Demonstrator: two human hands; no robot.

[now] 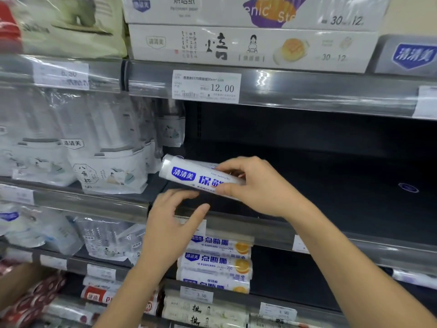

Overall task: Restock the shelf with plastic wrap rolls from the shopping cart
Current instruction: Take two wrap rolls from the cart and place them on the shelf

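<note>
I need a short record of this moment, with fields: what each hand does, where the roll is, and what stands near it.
right hand: grips the plastic wrap roll by its right part
left hand: open, just under the roll; contact unclear
roll position: horizontal, at the front of the dark shelf
left of it: packs of cups
shelf below: stacked rolls

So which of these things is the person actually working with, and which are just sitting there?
In the job: plastic wrap roll, gripped by the right hand; left hand, open just below it; dark shelf behind.
Just there: bagged cups, baking paper boxes, price tag, stacked rolls lower down.
</note>
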